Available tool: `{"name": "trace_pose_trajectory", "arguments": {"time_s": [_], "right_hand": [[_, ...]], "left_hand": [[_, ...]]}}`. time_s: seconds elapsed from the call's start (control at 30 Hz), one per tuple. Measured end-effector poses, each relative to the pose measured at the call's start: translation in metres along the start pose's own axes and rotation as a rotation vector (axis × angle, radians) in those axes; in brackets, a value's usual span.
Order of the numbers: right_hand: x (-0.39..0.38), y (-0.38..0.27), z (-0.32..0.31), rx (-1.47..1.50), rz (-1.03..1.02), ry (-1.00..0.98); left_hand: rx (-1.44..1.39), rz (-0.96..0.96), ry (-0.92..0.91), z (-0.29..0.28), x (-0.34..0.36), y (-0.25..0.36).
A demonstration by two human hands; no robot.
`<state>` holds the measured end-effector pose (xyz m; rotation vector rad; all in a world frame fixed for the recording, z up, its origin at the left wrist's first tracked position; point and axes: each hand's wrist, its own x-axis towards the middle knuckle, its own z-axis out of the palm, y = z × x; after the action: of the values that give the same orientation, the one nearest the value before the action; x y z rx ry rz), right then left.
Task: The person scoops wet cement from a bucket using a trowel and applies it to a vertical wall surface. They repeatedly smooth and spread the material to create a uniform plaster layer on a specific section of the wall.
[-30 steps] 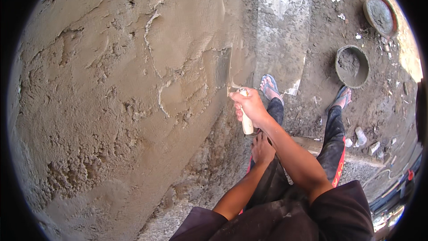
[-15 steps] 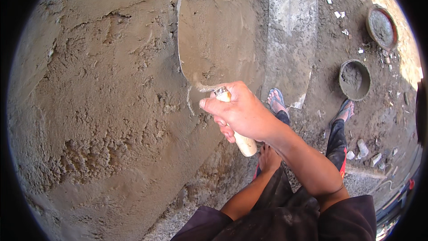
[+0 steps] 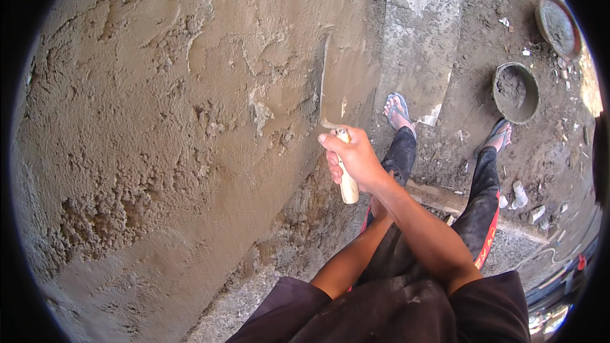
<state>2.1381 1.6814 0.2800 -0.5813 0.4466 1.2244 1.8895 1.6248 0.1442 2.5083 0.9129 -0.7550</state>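
Note:
My right hand (image 3: 353,157) is closed round the pale handle of a trowel (image 3: 349,188). Its mortar-coloured blade points away from me, lying against the wet brown mortar (image 3: 171,152) that covers the broad surface on the left. The mortar is rough and pitted at the lower left and smoother around the blade. My left hand (image 3: 379,208) is low by my left leg, behind my right forearm. Only a small part of it shows, and its fingers are hidden.
A mortar-stained board (image 3: 419,38) lies on the ground beside the mortared surface. Right of it stand a bucket (image 3: 516,93) with some mortar in it and a fuller basin (image 3: 558,28). My sandalled feet (image 3: 399,113) are near the board's end. White scraps and rubble litter the dirt.
My right hand has drawn the trowel to the right and slightly toward me, and its blade now shows narrower. The left hand has become mostly covered by the right forearm.

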Motion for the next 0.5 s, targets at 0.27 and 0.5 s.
{"name": "trace_pose_trajectory", "arguments": {"time_s": [0.27, 0.5], "right_hand": [[-0.052, -0.032, 0.044, -0.241, 0.033, -0.206], [-0.071, 0.002, 0.061, -0.676, -0.304, -0.169]], "left_hand": [[0.149, -0.153, -0.233, -0.031, 0.001, 0.037], [0.121, -0.092, -0.217, -0.031, 0.006, 0.036]]}}
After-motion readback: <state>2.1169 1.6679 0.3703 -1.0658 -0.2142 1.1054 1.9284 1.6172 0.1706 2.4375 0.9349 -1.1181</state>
